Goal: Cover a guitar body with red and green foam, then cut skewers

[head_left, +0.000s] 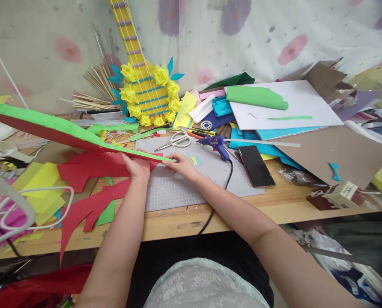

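Observation:
A long flat paper-craft piece (49,125) with a red face and a green paper edge reaches from the far left to the middle, tilted with its narrow end to the right. My left hand (137,166) holds it from below near the narrow part, its fingers partly hidden behind. At the narrow tip, my right hand (182,166) pinches the green edge strip between thumb and fingers. Under both hands lies a grey cutting mat (168,194). Scissors (175,140) and a blue glue gun (216,146) with a long glue stick rest just beyond my right hand.
A yellow paper guitar (152,96) with yellow flowers stands at the back. Red paper cutouts (94,201) lie left of the mat. A black phone (256,166), white board (293,102), green paper roll (255,97) and brown cardboard (326,149) are on the right. The glue gun's cord (223,192) crosses the mat.

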Motion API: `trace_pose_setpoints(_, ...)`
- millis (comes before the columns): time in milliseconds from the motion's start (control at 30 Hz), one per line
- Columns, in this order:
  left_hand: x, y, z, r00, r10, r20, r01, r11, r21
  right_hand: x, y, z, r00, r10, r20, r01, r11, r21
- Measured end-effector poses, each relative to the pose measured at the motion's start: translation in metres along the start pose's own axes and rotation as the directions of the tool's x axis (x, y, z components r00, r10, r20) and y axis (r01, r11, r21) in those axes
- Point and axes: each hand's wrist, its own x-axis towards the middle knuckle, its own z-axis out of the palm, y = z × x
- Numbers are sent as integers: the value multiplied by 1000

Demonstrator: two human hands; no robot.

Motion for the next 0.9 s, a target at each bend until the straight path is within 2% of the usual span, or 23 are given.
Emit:
trace_pose_setpoints(167,-2,-3,3,997,83,7,-83,996,27,4,3,-1,986,170,-1,-162,943,291)
trace_pose_setpoints(367,-3,-3,3,995,102,-22,-100,991,88,12,8,-9,981,171,96,-195,907,374)
trace_pose_setpoints(467,-4,-3,2,995,97,13,-98,989,114,14,5,-12,982,138,129,-171,938,302)
trace_pose_setpoints(533,-6,-4,2,994,93,50,-98,988,117,15,1,-13,983,126,134,-151,969,194)
trace_pose_setpoints(633,-7,-6,2,994,85,71,-94,987,132,17,-5,-10,994,74,74,-66,992,-108)
trace_pose_setpoints(733,-8,-7,2,994,96,47,-103,983,152,19,-6,-5,1000,3,0,-3,928,-374)
trace_pose_setpoints(800,-9,-6,2,995,94,32,-98,983,156,19,-6,-2,1000,10,8,-6,923,-384)
trace_pose_setpoints(900,-9,-5,1,998,69,-15,-65,983,172,18,-5,0,997,45,70,-24,962,-272)
